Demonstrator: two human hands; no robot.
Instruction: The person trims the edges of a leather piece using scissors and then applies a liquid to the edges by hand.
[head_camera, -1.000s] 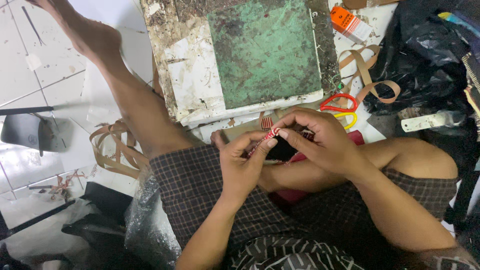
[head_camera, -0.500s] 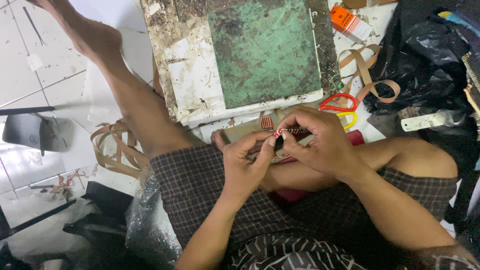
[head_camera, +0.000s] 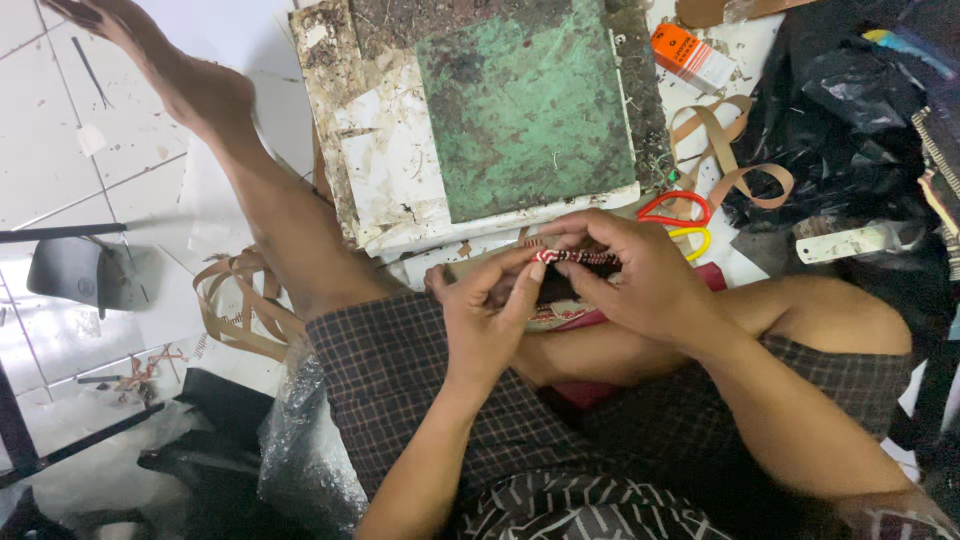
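Far left, a dark flat tool (head_camera: 85, 275) lies on the white tiled floor (head_camera: 60, 130), with tan strap loops (head_camera: 235, 305) just beside the outstretched leg. At centre, the left hand (head_camera: 485, 320) pinches one end of a short red-and-white braided cord (head_camera: 575, 257) between thumb and fingertips. The right hand (head_camera: 640, 275) grips the cord's other end, fingers curled over it. The cord sits level between both hands, above the lap. Behind them lies a worn green cutting mat (head_camera: 525, 105). Further right: red-and-yellow scissor handles (head_camera: 680, 215), an orange box (head_camera: 690, 55), black plastic bags (head_camera: 850, 110).
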